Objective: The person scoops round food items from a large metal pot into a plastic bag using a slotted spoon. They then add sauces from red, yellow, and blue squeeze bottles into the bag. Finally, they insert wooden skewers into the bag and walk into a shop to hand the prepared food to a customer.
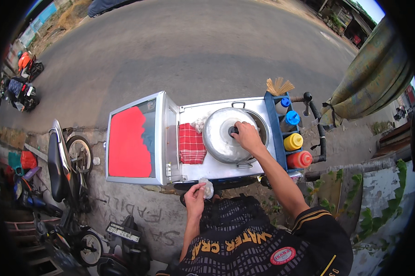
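Observation:
On the metal cart top (259,105) stands a large metal pot (262,124). Its round lid (221,140) sits shifted to the left, so part of the pot's opening shows on the right. My right hand (246,136) is closed around the black knob of that lid. Lower down, in front of the cart, my left hand (195,198) pinches a small clear plastic bag (208,189); what the bag holds is too small to make out. A red checked cloth (192,145) lies left of the lid, with another small clear bag (198,124) at its far corner.
A glass-fronted case (160,138) with a red panel forms the cart's left end. At the right, a blue rack (275,133) holds several squeeze bottles (293,142) and wooden skewers (279,86). Parked motorcycles (62,161) stand left; a road (193,55) runs beyond.

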Tool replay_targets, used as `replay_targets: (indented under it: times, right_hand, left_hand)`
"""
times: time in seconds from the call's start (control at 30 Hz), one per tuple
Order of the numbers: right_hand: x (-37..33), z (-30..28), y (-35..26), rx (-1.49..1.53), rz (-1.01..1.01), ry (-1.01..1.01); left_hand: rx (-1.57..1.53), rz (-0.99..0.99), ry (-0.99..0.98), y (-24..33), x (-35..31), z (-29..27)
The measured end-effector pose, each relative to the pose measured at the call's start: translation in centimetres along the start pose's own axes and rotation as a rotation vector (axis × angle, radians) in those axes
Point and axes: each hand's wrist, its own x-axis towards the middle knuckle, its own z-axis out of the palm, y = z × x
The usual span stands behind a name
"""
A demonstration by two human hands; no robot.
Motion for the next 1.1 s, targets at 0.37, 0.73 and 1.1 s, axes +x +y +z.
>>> replay_targets:
  times: [0.37, 0.73, 1.1]
  right_hand:
    - [0.0, 1.1, 4.5, -0.104, 0.067, -0.039]
    - [0.6, 1.3, 4.1, -0.076, -0.001, -0.006]
    - [-5.7, -4.4, 0.6, 0.269, 0.109, 0.343]
  left_hand:
    - [0.010, -0.030, -0.044, -0.3, 0.5, -0.1]
    - [0.053, -0.020, 0.011, -0.2, 0.2, -1.0]
    - [0.077, -0.026, -0.039, 1.1, 0.2, 0.6]
